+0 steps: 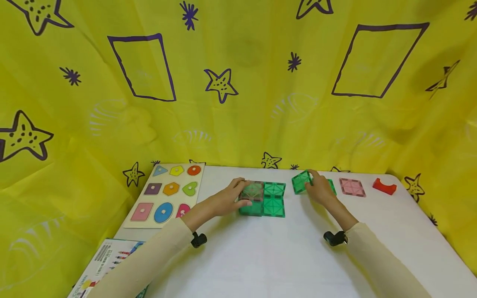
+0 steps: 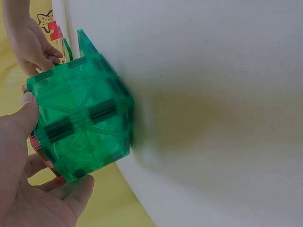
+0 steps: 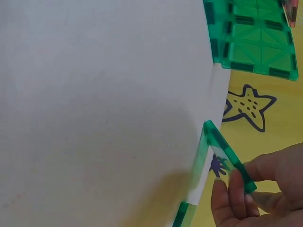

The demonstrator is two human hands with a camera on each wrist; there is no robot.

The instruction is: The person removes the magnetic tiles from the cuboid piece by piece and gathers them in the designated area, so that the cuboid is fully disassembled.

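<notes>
Left hand (image 1: 229,198): thumb and fingers pinch the left side of a box-like build of green magnetic tiles (image 1: 273,207), located by the middle of the worktop's (image 1: 261,260) far edge; one pink tile (image 2: 37,143) on the hand's side of the build. Right hand (image 1: 321,188): thumb and fingers pinch one edge of a green square tile (image 1: 301,182), tilted, right of the build; contact with worktop cannot be told. Toward far right corner: pink square tile (image 1: 352,187), red notched block (image 1: 385,187). Far left corner: shape-peg puzzle board (image 1: 177,199).
</notes>
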